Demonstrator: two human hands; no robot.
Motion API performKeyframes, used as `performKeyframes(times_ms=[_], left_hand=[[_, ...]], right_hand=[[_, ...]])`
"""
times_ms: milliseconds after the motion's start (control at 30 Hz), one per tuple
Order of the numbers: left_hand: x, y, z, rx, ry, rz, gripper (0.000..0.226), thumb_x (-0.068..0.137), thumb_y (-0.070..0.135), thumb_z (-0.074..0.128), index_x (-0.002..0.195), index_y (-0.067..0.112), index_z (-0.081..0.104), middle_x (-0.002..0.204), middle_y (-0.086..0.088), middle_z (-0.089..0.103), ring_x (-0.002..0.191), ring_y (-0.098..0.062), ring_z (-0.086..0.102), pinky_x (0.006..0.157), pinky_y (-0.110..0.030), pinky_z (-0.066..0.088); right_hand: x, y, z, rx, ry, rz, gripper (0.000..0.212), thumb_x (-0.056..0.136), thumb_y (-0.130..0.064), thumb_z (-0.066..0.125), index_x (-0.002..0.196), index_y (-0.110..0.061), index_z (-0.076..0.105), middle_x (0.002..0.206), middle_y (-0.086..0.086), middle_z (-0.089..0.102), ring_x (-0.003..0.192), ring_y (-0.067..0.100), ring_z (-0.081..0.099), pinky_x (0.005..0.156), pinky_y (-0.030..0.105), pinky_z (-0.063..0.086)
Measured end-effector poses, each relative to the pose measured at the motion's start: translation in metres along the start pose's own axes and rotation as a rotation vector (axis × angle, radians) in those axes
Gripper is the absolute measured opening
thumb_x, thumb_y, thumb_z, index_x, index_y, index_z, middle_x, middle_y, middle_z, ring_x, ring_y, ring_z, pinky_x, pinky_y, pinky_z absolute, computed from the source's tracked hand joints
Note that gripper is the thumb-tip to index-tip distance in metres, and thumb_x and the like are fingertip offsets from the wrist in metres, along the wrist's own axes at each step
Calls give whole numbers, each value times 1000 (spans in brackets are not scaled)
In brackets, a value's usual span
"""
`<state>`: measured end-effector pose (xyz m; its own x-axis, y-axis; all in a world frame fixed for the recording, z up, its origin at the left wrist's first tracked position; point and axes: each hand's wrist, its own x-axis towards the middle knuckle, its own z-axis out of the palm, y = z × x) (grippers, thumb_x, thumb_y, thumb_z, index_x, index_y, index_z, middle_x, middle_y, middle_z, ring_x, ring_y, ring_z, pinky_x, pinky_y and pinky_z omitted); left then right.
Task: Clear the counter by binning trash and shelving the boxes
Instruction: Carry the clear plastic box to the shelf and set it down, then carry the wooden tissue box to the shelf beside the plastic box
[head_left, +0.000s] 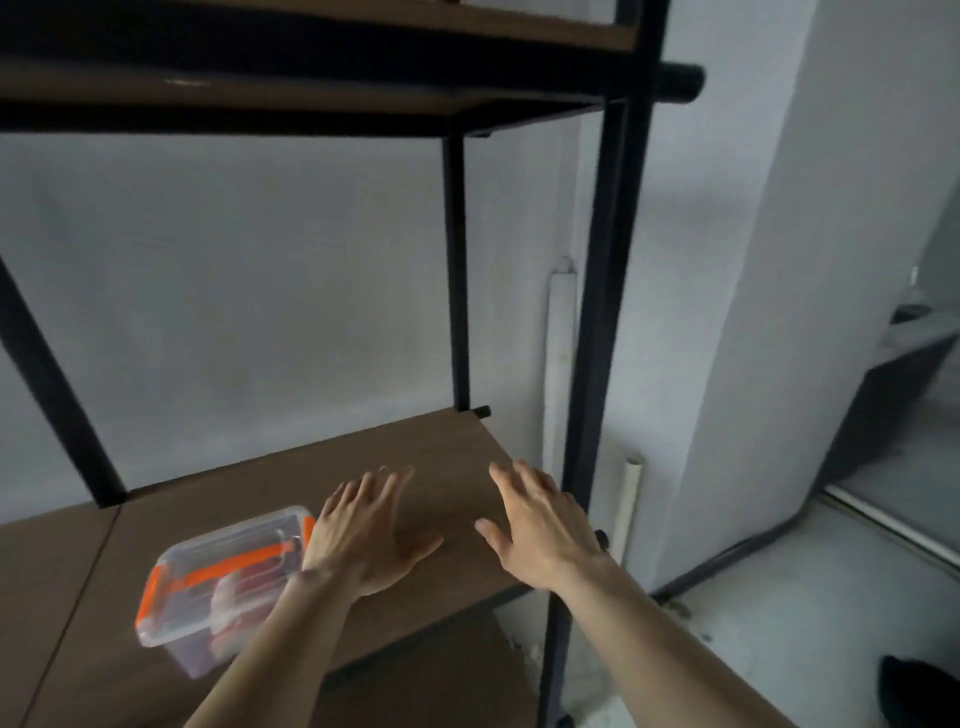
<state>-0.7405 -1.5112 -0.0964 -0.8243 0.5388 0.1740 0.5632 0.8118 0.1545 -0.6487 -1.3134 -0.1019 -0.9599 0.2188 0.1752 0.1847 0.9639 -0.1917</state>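
A brown wooden shelf (447, 457) sits in a black metal frame (597, 312). A clear plastic box (208, 582) with orange latches rests on it near its front edge, left of the middle.

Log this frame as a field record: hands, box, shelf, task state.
left hand: open, empty, fingers spread above the shelf
right hand: open, empty, fingers spread
box: clear plastic, orange latches, lid on, resting on the shelf, left of both hands
shelf: brown board in a black metal frame
task state: box shelved; counter and bin out of view
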Motion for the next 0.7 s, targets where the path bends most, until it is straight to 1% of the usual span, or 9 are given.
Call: performKeyframes(times_ms=[67,167,267,367,433,500,600,700], left_hand=[[-5,53,2,-7,-26,56,94,77,83,41,155,36,18,161,2,29,147,-23,29,120,-39,21],[-14,135,6,-31,-68,179,96,75,84,41,154,36,17,161,3,28,147,-22,29,120,-39,19],[-21,222,13,-89,-100,327,96,77,81,43,156,33,16,162,2,27,148,-23,26,120,-40,18],[-29,317,24,-126,-132,492,95,78,80,43,156,35,13,164,3,22,150,-22,21,122,-41,16],[-35,383,31,-136,-134,580,95,77,80,44,156,38,13,164,5,22,150,-21,21,122,-42,17],[-44,449,34,-154,-130,678,94,77,80,44,155,39,12,164,6,21,150,-21,20,123,-42,16],[-63,541,39,-174,-125,851,93,78,80,41,156,37,13,164,6,20,150,-21,20,121,-38,15],[-86,626,43,-201,-123,1014,93,77,80,40,155,36,15,164,6,22,149,-21,23,121,-39,18]], right_hand=[[-35,41,-19,-1,13,75,73,96,-55,46,156,-25,17,165,9,20,148,31,27,115,51,35],[-96,109,-51,-41,25,180,72,97,-55,43,156,-23,17,163,10,23,145,32,29,112,50,38],[-165,180,-86,-81,39,333,71,97,-52,41,157,-21,16,163,11,21,144,33,29,111,49,37],[-238,242,-118,-109,83,498,70,97,-52,40,156,-23,17,161,10,26,143,32,30,111,47,36],[-287,277,-138,-126,113,600,69,97,-53,38,156,-22,17,160,10,27,143,33,31,111,48,36],[-336,310,-157,-148,136,702,69,98,-55,37,156,-23,16,163,10,24,145,34,28,113,49,34],[-406,352,-184,-184,170,865,70,98,-57,36,157,-25,15,165,9,19,149,33,24,116,49,32],[-466,387,-207,-218,191,1030,71,98,-58,36,157,-26,13,166,7,18,150,33,22,117,50,30]])
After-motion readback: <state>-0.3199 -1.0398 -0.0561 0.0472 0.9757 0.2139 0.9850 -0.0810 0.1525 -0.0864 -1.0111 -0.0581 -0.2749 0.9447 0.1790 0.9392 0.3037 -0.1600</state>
